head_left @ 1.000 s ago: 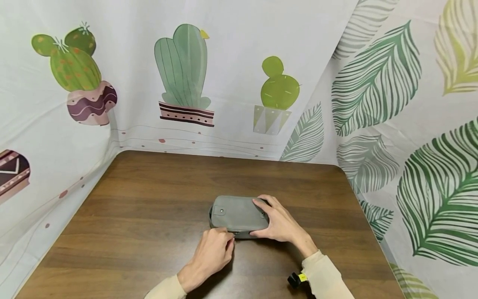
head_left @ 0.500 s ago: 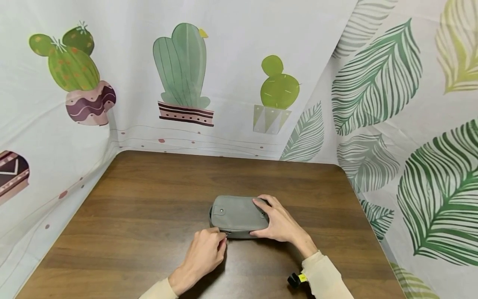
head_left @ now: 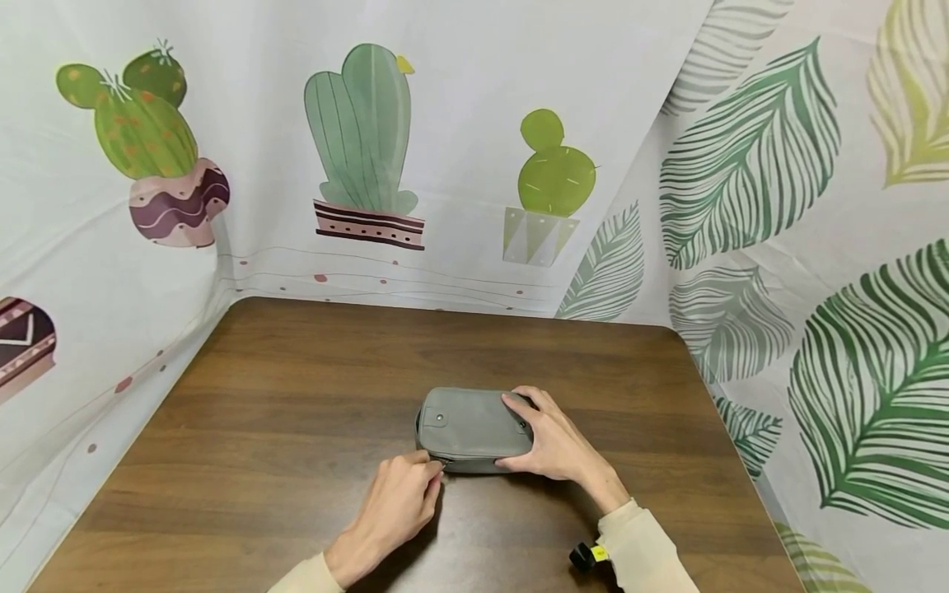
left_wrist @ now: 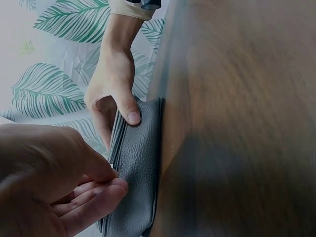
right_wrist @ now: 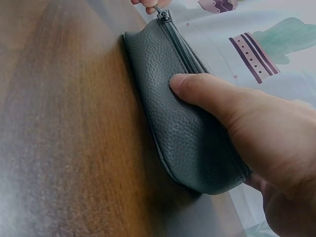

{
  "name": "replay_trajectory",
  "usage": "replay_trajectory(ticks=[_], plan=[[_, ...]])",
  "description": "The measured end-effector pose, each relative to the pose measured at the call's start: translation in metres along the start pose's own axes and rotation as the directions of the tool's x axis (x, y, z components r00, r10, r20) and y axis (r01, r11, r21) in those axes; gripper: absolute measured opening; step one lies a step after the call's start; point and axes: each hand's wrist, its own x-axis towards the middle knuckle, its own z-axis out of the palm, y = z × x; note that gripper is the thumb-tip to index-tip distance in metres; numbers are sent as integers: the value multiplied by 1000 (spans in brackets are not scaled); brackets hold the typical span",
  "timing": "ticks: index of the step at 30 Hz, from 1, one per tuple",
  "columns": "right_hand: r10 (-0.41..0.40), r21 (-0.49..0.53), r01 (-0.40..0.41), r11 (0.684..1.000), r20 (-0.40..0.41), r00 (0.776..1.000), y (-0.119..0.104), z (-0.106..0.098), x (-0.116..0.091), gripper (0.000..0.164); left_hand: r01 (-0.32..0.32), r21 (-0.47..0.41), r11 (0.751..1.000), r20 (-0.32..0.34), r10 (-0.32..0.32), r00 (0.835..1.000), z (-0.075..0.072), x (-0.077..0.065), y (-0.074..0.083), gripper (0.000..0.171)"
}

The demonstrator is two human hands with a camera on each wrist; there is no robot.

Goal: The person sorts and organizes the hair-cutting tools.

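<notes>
A grey leather zip pouch (head_left: 474, 424) lies on the wooden table, a snap-fastened tab visible at the left of its top face. My left hand (head_left: 395, 501) is at the pouch's near left corner, thumb and finger pinching the zipper pull (right_wrist: 164, 17). In the right wrist view, the zipper teeth (right_wrist: 183, 47) run from the slider toward my right thumb. My right hand (head_left: 558, 441) grips the pouch's right end, thumb on the near side and fingers over the top. Part of that end is hidden under the hand.
The brown wood table (head_left: 296, 371) extends around the pouch. A hanging cloth (head_left: 460, 165) with cactus and leaf prints stands behind it and along both sides. A small black device with a yellow tag (head_left: 583, 557) sits by my right sleeve.
My left hand has slid left along the pouch's near edge with the zipper pull, mostly in the first half second. My right hand and the pouch stay in place.
</notes>
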Motion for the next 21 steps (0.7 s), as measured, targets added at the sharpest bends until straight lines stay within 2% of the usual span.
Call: replay_trajectory(ticks=[11,16,21], plan=[[-1,-11,1,1000,-7,1000,1,2,-1,99,-18,32,999,-37,19,999,-3,-5,-11,18],[11,-23,-11,1000,-1,1000,1,3,-2,99,7,50,999,-42,-5,999,-8,-10,-17,27],[7,-22,-7,1000,-8,1000,1,3,-2,99,6,62,998,-36,-3,999,-9,-13,-20,31]])
